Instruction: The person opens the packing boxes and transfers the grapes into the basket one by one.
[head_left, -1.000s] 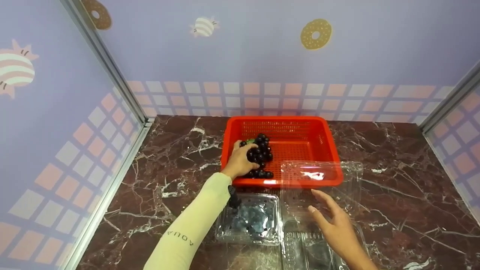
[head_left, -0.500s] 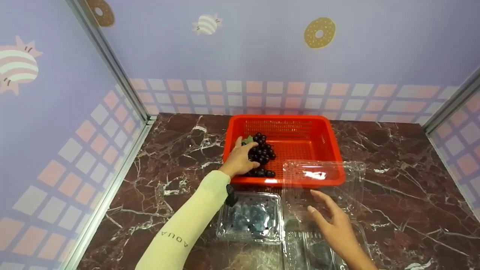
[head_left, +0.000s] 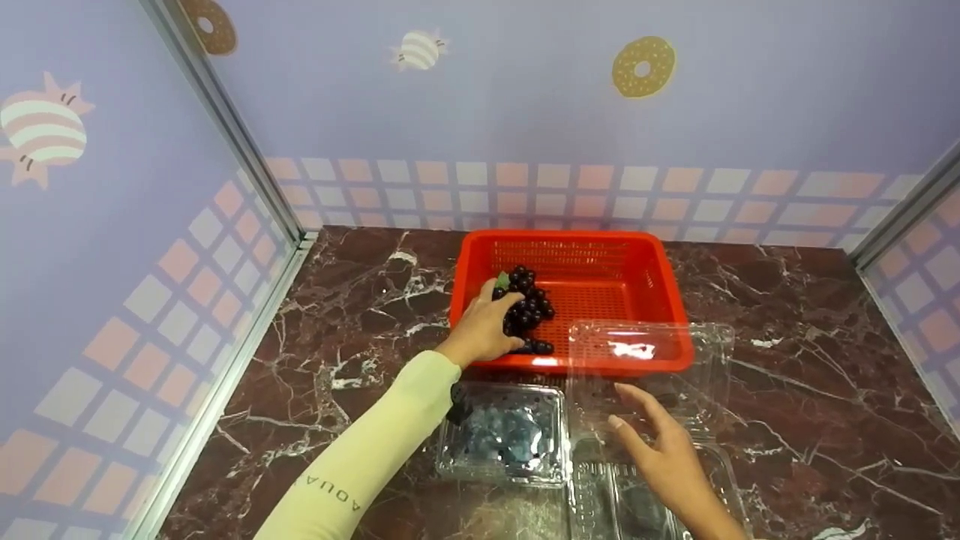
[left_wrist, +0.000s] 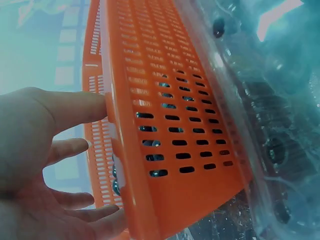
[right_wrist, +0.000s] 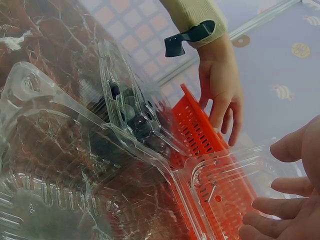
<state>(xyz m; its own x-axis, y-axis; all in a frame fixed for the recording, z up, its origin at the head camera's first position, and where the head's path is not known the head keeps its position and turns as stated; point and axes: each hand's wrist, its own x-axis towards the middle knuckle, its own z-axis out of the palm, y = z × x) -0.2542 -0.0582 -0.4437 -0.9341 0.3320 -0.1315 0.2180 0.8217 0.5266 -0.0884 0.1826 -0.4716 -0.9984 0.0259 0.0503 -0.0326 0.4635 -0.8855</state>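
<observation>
My left hand (head_left: 480, 330) reaches over the left side of the red plastic basket (head_left: 559, 235). Its fingers are spread beside a bunch of dark grapes (head_left: 534, 309) with a green leaf (head_left: 502, 280). The left wrist view shows these fingers (left_wrist: 72, 200) apart and only slightly bent at the basket wall (left_wrist: 170, 200); some grapes are hidden by the hand. My right hand (head_left: 667, 454) hovers over an open clear plastic clamshell box, close to its raised lid (head_left: 712, 382), with thumb and fingers apart. No object lies between its fingers (right_wrist: 280, 207) in the right wrist view.
A closed clear box (head_left: 506, 435) with dark contents stands before the basket. The open box's base (head_left: 637, 502) lies at its right, and the lid overlaps the basket's front rim. A brown marbled counter (head_left: 360, 300) is bounded by patterned walls (head_left: 525, 112).
The view has shifted slightly. My left hand stays at the grapes, moving a little down and right within the basket. The right hand barely moves.
</observation>
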